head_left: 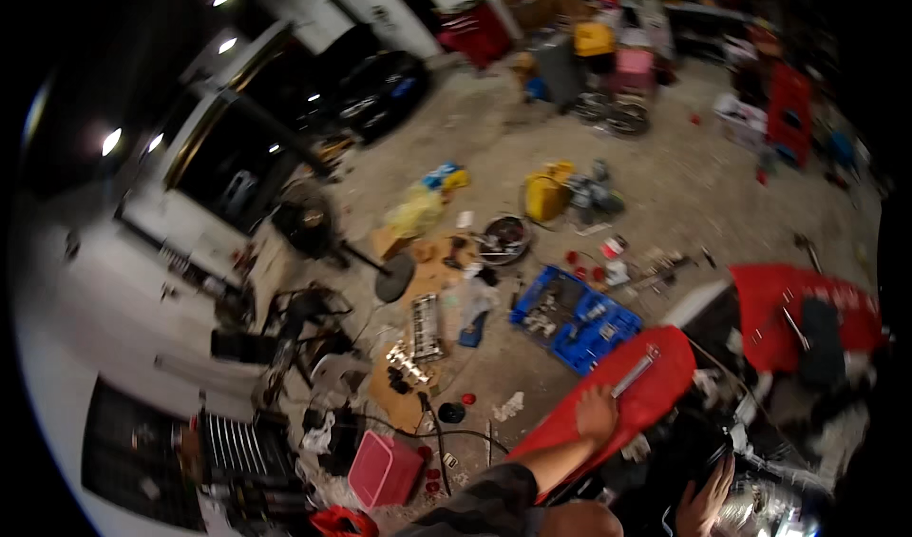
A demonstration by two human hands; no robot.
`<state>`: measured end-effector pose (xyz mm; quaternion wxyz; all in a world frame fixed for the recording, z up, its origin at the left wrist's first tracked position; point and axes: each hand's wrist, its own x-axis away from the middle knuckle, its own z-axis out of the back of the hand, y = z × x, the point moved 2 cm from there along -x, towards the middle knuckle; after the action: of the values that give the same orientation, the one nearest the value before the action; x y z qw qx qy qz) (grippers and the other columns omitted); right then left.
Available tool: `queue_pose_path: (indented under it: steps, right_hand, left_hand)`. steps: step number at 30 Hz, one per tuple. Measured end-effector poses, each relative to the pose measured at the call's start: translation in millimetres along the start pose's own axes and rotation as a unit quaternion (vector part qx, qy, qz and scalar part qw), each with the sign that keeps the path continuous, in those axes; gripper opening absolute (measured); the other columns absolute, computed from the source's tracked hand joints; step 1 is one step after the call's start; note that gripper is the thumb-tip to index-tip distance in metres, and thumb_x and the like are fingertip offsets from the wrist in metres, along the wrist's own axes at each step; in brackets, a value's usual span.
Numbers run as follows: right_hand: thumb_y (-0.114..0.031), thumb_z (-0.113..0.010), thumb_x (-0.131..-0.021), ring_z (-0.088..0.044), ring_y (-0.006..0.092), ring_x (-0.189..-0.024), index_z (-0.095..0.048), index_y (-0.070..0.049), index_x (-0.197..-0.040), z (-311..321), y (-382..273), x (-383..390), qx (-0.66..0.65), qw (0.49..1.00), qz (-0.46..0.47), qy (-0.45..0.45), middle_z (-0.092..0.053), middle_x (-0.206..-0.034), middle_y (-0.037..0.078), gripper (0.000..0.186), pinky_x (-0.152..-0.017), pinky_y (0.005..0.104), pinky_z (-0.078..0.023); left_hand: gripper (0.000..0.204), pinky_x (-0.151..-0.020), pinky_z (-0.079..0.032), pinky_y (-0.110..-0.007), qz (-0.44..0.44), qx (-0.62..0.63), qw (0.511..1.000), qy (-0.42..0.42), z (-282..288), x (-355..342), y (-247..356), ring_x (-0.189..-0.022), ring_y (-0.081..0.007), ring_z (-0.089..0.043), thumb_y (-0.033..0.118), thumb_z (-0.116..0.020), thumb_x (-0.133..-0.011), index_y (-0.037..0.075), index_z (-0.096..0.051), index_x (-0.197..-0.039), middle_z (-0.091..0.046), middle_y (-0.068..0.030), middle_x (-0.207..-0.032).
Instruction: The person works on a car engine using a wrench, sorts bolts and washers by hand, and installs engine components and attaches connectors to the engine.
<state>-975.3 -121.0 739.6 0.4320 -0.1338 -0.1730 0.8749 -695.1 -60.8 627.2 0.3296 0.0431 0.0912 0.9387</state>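
"Where's the silver tool (pixel 635 373)?"

"Lying on the left red cover (pixel 655 385), by the fingertips of the left hand (pixel 597 413); whether they close on it, I can't tell from here. The cover likely shields bodywork and keeps the tool within reach."

"The right hand (pixel 705 499)?"

"Low in the engine bay (pixel 760 480), fingers extended beside a dark part (pixel 701 458); any grip is unclear."

"Room to move?"

"Tight toward the right red cover (pixel 845 318). Past the left cover's outer edge sits a blue case (pixel 608 330), with broader floor (pixel 503 124) beyond."
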Motion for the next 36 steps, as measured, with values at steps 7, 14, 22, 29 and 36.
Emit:
queue_pose_path:
  steps: [7, 14, 22, 29, 36]
  right_hand:
    - [-0.022, -0.055, -0.084, -0.03, 0.0468, -0.131, -0.039, 0.013, -0.129, -37.0, -57.8, -29.5, 0.076, 0.997, -0.001, -0.007, -0.032, -0.14, 0.031, 0.06, -0.107, 0.0519, -0.03]
    - [-0.018, -0.056, -0.086, -0.028, 0.0459, -0.132, -0.019, 0.011, -0.14, -67.4, 9.9, -3.0, 0.167, 0.959, -0.194, 0.123, -0.025, -0.143, 0.033, 0.072, -0.11, 0.0499, -0.023]
    - [-0.018, -0.049, -0.09, -0.024, 0.0413, -0.136, -0.014, 0.009, -0.142, -96.5, 22.3, -2.2, 0.097, 0.954, -0.281, 0.046, -0.021, -0.147, 0.028, 0.069, -0.112, 0.0466, -0.02]
    - [-0.018, -0.048, -0.087, -0.022, 0.0457, -0.133, -0.015, 0.01, -0.141, -98.6, 35.9, 18.6, 0.05, 0.933, -0.353, -0.049, -0.023, -0.144, 0.03, 0.069, -0.112, 0.0504, -0.015]
    - [-0.016, -0.048, -0.085, -0.023, 0.0438, -0.135, -0.016, 0.012, -0.139, -99.4, 40.5, 18.1, 0.113, 0.937, -0.318, -0.093, -0.023, -0.144, 0.031, 0.069, -0.113, 0.0509, -0.015]
  left_hand:
    - [0.021, -0.072, -0.045, -0.043, 0.048, 0.043, 0.998, 0.003, 30.3, 4.7, 12.0, -0.092, -0.0275, -0.056, 0.022, -0.055, -0.085, 0.011, -0.059, -0.102, -0.057, -0.0093, -0.094]
    - [0.017, -0.073, -0.043, -0.045, -0.022, 0.093, 0.995, 0.041, 33.4, -27.6, 46.7, -0.091, -0.0314, -0.054, 0.018, -0.056, -0.083, 0.006, -0.058, -0.094, -0.055, -0.0129, -0.097]
    - [0.016, -0.094, -0.039, -0.046, -0.034, 0.169, 0.985, -0.022, 12.3, -45.3, 56.9, -0.112, -0.0351, -0.048, 0.012, -0.055, -0.084, 0.002, -0.057, -0.096, -0.052, -0.0169, -0.12]
    - [0.015, -0.099, -0.034, -0.059, -0.049, 0.135, 0.985, -0.092, 4.2, -46.8, 62.6, -0.128, -0.0394, -0.037, 0.014, -0.051, -0.084, 0.002, -0.053, -0.093, -0.041, -0.0221, -0.135]
    - [0.016, -0.099, -0.035, -0.061, -0.05, 0.097, 0.986, -0.13, -3.1, -47.9, 65.4, -0.126, -0.0416, -0.04, 0.014, -0.053, -0.083, 0.002, -0.054, -0.094, -0.041, -0.0237, -0.136]
